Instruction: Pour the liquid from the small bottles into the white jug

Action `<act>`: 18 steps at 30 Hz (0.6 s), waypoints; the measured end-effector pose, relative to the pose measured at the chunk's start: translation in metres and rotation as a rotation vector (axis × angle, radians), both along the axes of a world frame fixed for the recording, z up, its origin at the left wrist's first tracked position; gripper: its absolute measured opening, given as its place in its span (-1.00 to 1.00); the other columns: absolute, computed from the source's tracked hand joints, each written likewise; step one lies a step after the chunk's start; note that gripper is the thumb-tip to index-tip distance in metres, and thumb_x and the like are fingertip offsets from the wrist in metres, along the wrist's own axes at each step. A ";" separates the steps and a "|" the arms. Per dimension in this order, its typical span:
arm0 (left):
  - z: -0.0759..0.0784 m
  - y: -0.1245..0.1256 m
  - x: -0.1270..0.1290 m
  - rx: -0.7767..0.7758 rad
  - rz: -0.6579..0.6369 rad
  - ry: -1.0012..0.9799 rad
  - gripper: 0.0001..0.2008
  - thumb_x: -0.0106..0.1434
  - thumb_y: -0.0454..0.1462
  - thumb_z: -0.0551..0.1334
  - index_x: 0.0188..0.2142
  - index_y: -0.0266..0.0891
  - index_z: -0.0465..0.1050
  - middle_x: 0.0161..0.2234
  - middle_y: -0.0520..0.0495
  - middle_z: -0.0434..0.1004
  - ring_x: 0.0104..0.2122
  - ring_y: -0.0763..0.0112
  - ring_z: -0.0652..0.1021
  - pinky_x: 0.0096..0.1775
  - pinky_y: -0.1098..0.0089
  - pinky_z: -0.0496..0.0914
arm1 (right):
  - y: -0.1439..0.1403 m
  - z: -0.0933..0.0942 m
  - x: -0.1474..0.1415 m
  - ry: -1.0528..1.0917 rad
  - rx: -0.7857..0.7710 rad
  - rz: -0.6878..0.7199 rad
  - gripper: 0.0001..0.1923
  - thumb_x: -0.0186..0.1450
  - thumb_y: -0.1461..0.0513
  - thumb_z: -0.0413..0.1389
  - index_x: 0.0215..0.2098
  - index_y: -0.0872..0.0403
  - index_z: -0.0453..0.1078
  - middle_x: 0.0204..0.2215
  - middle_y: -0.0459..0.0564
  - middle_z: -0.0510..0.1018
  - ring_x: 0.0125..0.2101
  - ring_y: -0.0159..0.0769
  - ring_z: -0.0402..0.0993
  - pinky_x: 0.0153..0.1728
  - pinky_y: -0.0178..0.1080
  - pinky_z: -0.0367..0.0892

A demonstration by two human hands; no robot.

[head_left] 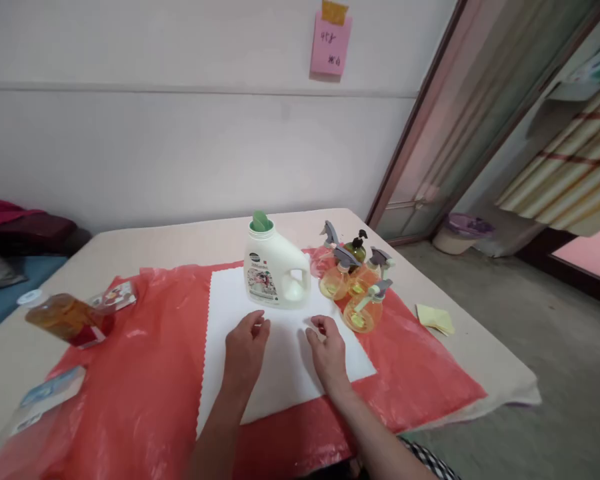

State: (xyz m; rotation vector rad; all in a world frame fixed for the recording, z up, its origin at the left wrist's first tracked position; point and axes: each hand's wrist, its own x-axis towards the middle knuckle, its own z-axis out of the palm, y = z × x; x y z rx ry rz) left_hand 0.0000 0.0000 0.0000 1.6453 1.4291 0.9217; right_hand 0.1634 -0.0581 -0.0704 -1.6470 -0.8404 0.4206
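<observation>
A cream-coloured laundry detergent jug (265, 270) stands upright on a white cloth (280, 373) with a wavy edge. Its mouth is uncapped at the top, and a green spout (261, 221) shows in it. My left hand (245, 343) hovers over the cloth in front of the jug, fingers loosely curled and holding nothing. To its right, my right hand (326, 350) is also bare, with thumb and fingers apart. Neither hand touches the jug. Several spray bottles (364, 310) with grey trigger heads and yellowish liquid are grouped right of the jug, beyond my right hand.
Red plastic sheeting (150, 373) covers much of the table (180, 247). On the left, a bottle of amber liquid (65, 319) lies tilted near flat packets (117, 295). Yellow paper notes (435, 319) rest near the right edge. A dark pump bottle (356, 248) stands behind the sprayers.
</observation>
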 end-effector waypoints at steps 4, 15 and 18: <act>0.002 0.011 -0.010 0.005 0.058 -0.013 -0.62 0.19 -0.06 0.19 -0.11 -0.23 0.54 -0.31 -0.11 0.64 -0.29 0.25 0.60 -0.16 0.26 0.42 | 0.012 0.003 0.002 -0.017 0.026 0.009 -0.51 0.16 0.04 0.14 0.01 0.07 0.33 0.00 0.16 0.48 0.01 -0.06 0.37 0.09 0.03 0.24; 0.018 0.037 -0.048 -0.073 0.435 -0.470 -0.64 0.09 -0.18 0.29 -0.15 -0.33 0.54 -0.37 -0.07 0.61 -0.38 0.36 0.63 -0.20 0.32 0.49 | 0.107 0.022 0.024 -0.019 0.030 0.015 -0.46 0.16 -0.06 0.11 -0.05 0.14 0.40 -0.22 0.06 0.55 -0.22 -0.16 0.40 -0.16 -0.12 0.31; 0.021 0.039 -0.052 -0.085 0.462 -0.570 -0.62 0.06 -0.19 0.32 -0.15 -0.37 0.53 -0.39 -0.07 0.58 -0.41 0.39 0.62 -0.23 0.34 0.50 | 0.108 0.024 0.024 -0.022 0.007 0.004 -0.55 0.14 -0.07 0.12 -0.23 0.12 0.44 -0.40 -0.04 0.51 -0.37 -0.24 0.35 -0.26 -0.17 0.28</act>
